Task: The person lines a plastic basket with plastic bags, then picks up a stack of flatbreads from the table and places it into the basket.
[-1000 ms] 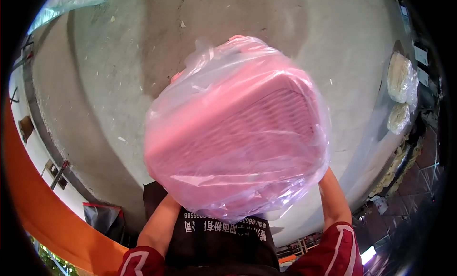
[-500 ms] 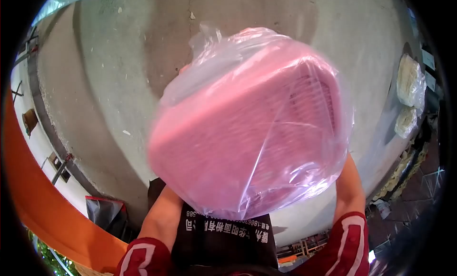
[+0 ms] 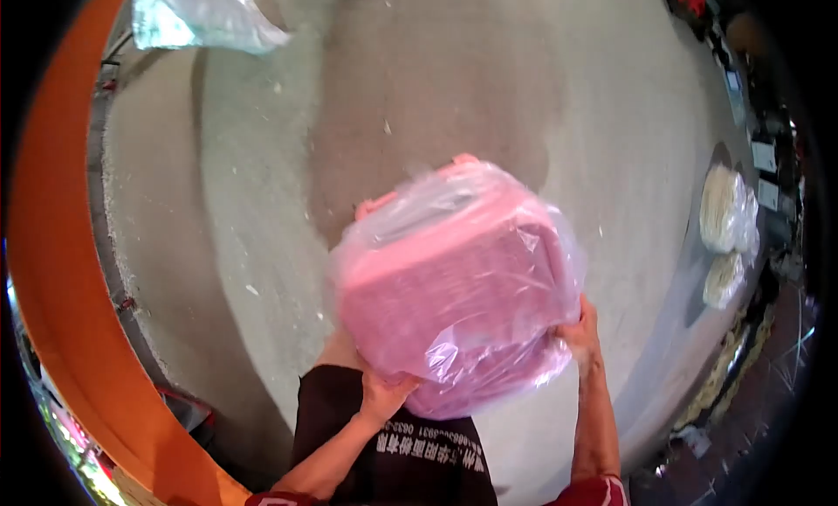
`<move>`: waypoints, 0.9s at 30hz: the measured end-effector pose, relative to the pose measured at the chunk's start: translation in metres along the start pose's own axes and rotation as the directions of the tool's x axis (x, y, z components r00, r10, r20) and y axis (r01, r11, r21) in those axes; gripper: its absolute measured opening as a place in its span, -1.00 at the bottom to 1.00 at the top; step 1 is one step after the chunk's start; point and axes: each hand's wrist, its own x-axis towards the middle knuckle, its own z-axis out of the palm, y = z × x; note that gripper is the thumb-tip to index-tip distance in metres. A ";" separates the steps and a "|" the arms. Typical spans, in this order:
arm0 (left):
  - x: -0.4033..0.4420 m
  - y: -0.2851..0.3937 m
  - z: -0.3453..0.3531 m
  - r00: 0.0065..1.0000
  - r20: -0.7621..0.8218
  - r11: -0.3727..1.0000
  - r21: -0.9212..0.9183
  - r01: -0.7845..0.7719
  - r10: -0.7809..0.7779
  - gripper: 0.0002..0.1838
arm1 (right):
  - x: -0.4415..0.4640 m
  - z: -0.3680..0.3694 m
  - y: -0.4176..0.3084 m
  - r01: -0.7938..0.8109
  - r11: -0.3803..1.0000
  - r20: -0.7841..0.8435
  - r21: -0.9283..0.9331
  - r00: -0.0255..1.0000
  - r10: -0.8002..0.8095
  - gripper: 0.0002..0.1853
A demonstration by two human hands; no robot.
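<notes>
A pink plastic basket (image 3: pixel 454 275), wrapped in a clear plastic bag (image 3: pixel 489 357), is held tilted in front of me, above the floor and my black apron (image 3: pixel 401 458). At its lower left edge, my left hand (image 3: pixel 386 398) is closed, its fingers gathered on the bag. My right hand (image 3: pixel 578 330) grips the bag at the right side of the basket, with some fingertips hidden by the film. Loose, shiny film bunches between the two hands along the lower edge. Slightly brighter pink parts show at the top of the basket.
Grey concrete floor (image 3: pixel 611 157) spreads around me. An orange curved surface (image 3: pixel 52 200) runs along the left. A pale plastic sheet (image 3: pixel 205 17) is at the upper left. Clear-wrapped, cream-coloured packs (image 3: pixel 724 209) lie at the right, near stacked goods.
The wrapped basket has moved down and looks smaller, farther from my head. Both hands, hidden behind it before, now show at its lower left and right sides. My view has shifted too.
</notes>
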 end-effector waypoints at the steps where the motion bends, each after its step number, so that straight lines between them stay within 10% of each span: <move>1: 0.014 0.018 -0.003 0.998 -0.062 0.998 -0.057 -0.025 0.021 -0.12 | 0.001 0.002 -0.005 0.008 1.000 0.010 0.017 1.000 -0.009 -0.33; 6: 0.112 0.094 -0.052 0.992 -0.110 0.962 -0.255 -0.094 0.067 -0.38 | 0.024 0.033 -0.073 0.090 0.977 -0.102 0.195 0.992 -0.071 -0.56; 8: 0.183 0.120 -0.074 0.941 -0.129 0.950 0.050 -0.308 0.312 -0.42 | 0.051 0.041 -0.089 0.121 0.973 -0.179 0.199 0.980 -0.085 -0.55; 11: 0.278 0.165 -0.096 0.979 -0.025 0.979 0.002 -0.204 0.204 -0.44 | 0.099 0.060 -0.120 0.218 0.945 -0.253 0.243 0.955 -0.155 -0.62; 14: 0.371 0.170 -0.105 0.897 -0.032 0.895 0.095 -0.437 0.441 -0.43 | 0.160 0.074 -0.131 0.237 0.934 -0.264 0.268 0.950 -0.165 -0.67; 17: 0.426 0.166 -0.114 0.968 -0.021 0.966 0.064 -0.250 0.252 -0.41 | 0.193 0.096 -0.162 0.282 0.920 -0.290 0.274 0.936 -0.201 -0.53; 20: 0.408 0.221 -0.123 0.995 0.083 0.896 0.435 -0.084 0.053 -0.36 | 0.208 0.083 -0.169 0.103 0.986 -0.310 0.132 0.949 -0.058 -0.35; 24: 0.397 0.225 -0.104 0.904 -0.027 0.784 0.509 -0.356 0.428 -0.28 | 0.186 0.084 -0.217 0.325 0.902 -0.508 -0.284 0.747 -0.428 -0.09; 27: 0.391 0.242 -0.084 0.836 0.068 0.615 0.645 -0.454 0.545 -0.24 | 0.217 0.101 -0.220 0.437 0.796 -0.370 -0.420 0.718 -0.589 -0.21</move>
